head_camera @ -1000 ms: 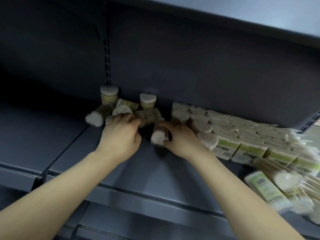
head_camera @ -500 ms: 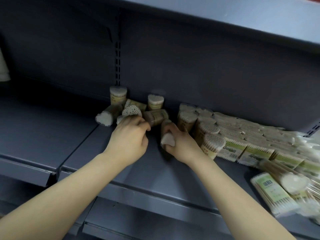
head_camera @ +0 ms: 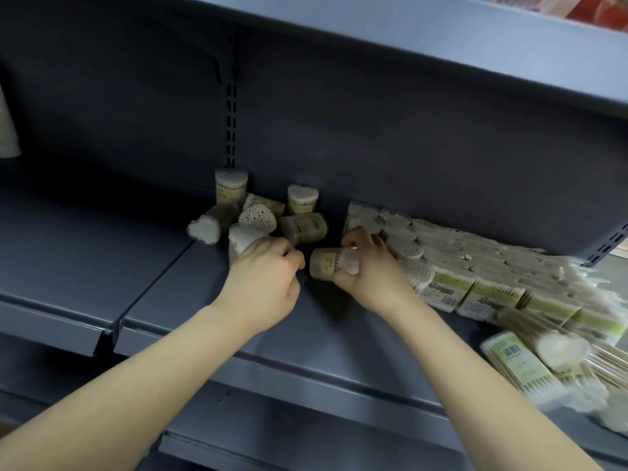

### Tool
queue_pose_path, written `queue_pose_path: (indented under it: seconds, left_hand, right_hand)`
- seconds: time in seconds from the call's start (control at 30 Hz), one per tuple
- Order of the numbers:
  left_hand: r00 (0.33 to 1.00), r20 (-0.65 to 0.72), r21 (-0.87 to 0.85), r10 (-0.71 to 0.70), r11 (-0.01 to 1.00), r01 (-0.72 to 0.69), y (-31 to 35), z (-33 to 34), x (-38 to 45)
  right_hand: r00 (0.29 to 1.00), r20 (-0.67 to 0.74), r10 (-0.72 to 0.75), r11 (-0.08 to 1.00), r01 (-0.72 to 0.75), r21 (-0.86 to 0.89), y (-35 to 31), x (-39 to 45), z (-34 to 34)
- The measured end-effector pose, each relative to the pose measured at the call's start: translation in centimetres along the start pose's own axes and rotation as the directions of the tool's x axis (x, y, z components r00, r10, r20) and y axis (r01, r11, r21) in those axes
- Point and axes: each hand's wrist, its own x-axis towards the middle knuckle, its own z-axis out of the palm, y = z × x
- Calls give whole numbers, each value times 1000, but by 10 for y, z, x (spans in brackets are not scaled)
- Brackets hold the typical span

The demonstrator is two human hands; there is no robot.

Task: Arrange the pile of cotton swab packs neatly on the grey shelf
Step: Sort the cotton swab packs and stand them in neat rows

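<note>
right hand [head_camera: 368, 277] gripping swab tub [head_camera: 328, 263], swabs inside

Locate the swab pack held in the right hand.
Head view, centre: the swab pack lies sideways in the right hand, just right of the left hand.

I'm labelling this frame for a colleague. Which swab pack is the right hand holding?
On the grey shelf, look between the two hands. The right hand grips a round swab pack lying sideways. Unlike the jumbled packs behind it, it sits apart at the front.
</note>
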Motion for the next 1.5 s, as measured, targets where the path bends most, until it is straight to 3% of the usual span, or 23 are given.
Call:
queue_pose_path:
  seconds: [0.23, 0.37, 0.7, 0.87, 1.5]
  left_hand:
    - [996, 49, -61, -71, 995, 74, 19, 4, -2]
    - [989, 81, -67, -120, 990, 126, 27, 4, -4]
    - [987, 150, -100, -51, 993, 66, 48, 2, -3]
    - [993, 117, -87, -7, 996, 18, 63, 3, 3]
    - [983, 110, -171, -148, 971, 166, 83, 7, 11]
  right_hand:
    - [998, -61, 23, 1000, -22, 16, 3, -7, -30]
    - [991, -127, 48, 992, -33, 120, 2, -12, -49]
    - [994, -96, 57, 945, -22, 327, 11, -19, -80]
    - [997, -70, 19, 944, 5, 330, 17, -18, -80]
    - [999, -50, -5, 938, 22, 347, 20, -8, -78]
